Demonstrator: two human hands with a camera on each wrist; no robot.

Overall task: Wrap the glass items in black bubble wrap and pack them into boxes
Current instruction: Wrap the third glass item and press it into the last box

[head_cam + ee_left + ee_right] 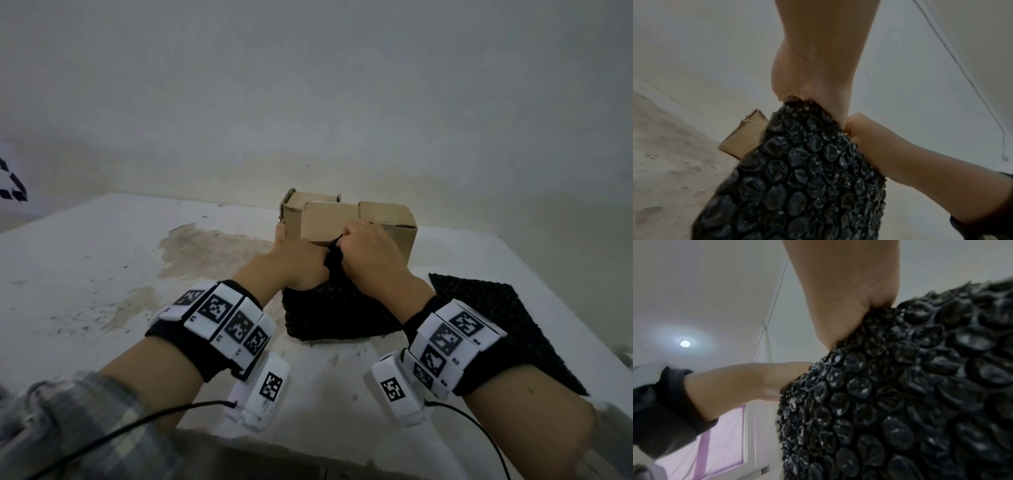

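Note:
A bundle of black bubble wrap (337, 305) stands on the white table (102, 260) just in front of an open cardboard box (346, 219). My left hand (301, 265) and my right hand (368, 251) both grip the gathered top of the bundle, knuckles almost touching. The left wrist view shows the wrap (807, 178) bunched under my left palm (813, 73), with my right hand (879, 146) gripping beside it. Seen from the right wrist, my right hand (851, 305) clutches the wrap (900, 394). Whatever is inside the wrap is hidden.
A spare flat sheet of black bubble wrap (507, 318) lies on the table to the right, partly under my right forearm. The box's flaps stand up behind my hands. A stained patch (212, 250) marks the table at left. The wall rises behind the box.

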